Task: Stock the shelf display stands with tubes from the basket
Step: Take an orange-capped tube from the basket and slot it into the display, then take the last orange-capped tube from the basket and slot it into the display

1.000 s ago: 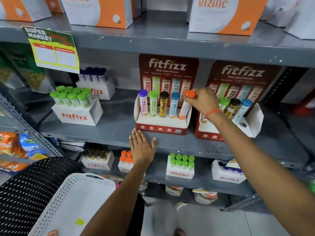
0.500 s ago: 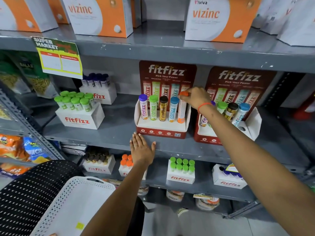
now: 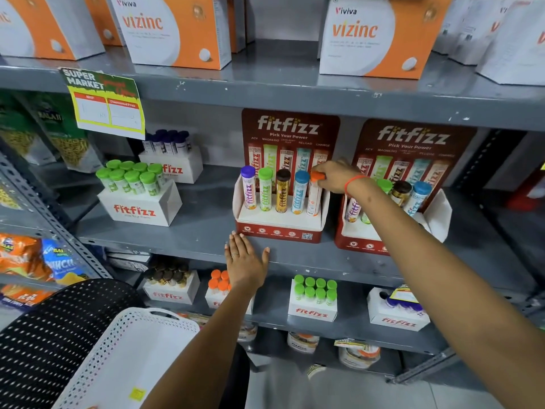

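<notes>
My right hand (image 3: 334,176) grips the orange cap of an orange-capped tube (image 3: 313,199) that stands upright in the rightmost slot of the left red display stand (image 3: 278,230). Beside it stand purple, green, brown and blue capped tubes. My left hand (image 3: 244,261) lies flat, fingers apart, on the shelf edge just below that stand. The right red display stand (image 3: 358,242) holds several tubes, partly hidden by my right arm. The white perforated basket (image 3: 126,352) sits at the bottom left; the part of its inside in view holds only a yellow sticker.
White boxes of green-capped tubes (image 3: 138,202) and dark-capped tubes (image 3: 171,163) stand on the same grey shelf (image 3: 203,231). More white tube boxes (image 3: 312,302) line the shelf below. Orange and white cartons (image 3: 368,33) fill the top shelf. A black perforated surface (image 3: 44,335) is at lower left.
The orange-capped tube went from tilted to upright in its slot, my right hand still on its cap. My left hand stayed put. The view tilted upward.
</notes>
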The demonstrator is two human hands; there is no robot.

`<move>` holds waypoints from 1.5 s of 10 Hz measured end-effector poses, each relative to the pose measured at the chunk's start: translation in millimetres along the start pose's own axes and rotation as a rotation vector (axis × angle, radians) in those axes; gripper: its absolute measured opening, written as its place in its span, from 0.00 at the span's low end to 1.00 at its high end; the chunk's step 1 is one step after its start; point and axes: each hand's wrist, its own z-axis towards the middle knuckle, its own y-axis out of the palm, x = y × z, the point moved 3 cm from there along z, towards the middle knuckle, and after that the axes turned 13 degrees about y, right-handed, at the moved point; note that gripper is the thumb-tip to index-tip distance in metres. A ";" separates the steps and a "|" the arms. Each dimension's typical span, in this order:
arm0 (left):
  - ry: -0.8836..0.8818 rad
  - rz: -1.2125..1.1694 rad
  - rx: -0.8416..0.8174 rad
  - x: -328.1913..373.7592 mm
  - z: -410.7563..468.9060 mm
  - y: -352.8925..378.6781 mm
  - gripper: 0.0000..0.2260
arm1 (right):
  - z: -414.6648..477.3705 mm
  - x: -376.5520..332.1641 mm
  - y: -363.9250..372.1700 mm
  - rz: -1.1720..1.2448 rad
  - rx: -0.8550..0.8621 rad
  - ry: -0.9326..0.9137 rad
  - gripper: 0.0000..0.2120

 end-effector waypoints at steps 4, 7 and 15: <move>0.009 -0.006 0.008 -1.0 0.7 0.3 0.37 | -5.5 -4.4 -8.3 0.073 0.095 -0.008 0.20; 0.013 -0.014 -0.003 -1.8 0.6 0.5 0.37 | -11.1 -11.2 -7.7 0.033 0.088 -0.066 0.19; -0.147 -0.267 0.341 -161.2 -178.9 1.0 0.30 | -157.9 -185.7 220.0 0.738 0.090 -0.350 0.23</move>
